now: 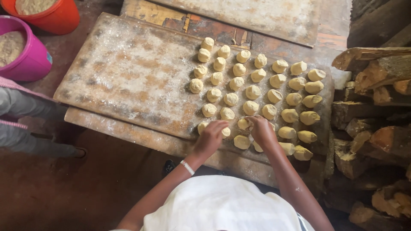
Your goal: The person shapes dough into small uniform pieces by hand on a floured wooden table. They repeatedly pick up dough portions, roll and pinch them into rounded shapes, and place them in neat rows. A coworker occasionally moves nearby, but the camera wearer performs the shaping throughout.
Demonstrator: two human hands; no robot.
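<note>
**A:** What's in hand at the near edge of the floured board (128, 72)?

**B:** Both hands work among the dough pieces (252, 92), which lie in rows over the board's right half. The left hand (210, 136) lies curled over one piece at the near edge, fingers (218, 126) bent close around it. The right hand (262, 130) is just beside it, fingers drawn narrow and pinching a small dough piece (243, 124) in the second row from the near edge.

**A:** So which step is this?

**B:** I'd judge it shaping or setting pieces in the nearest rows; the far rows look filled and even.

**A:** And what does the next move ask for?

**B:** Probably a light touch: the pieces sit close, some nearly touching, so a hand lifting away has to avoid dragging a neighbour. The board's left half holds only flour.

**A:** Anything else around?

**B:** A pink bucket (25, 55) and an orange bucket (51, 15) beyond the far left corner, stacked firewood (376, 107) past the right edge.
</note>
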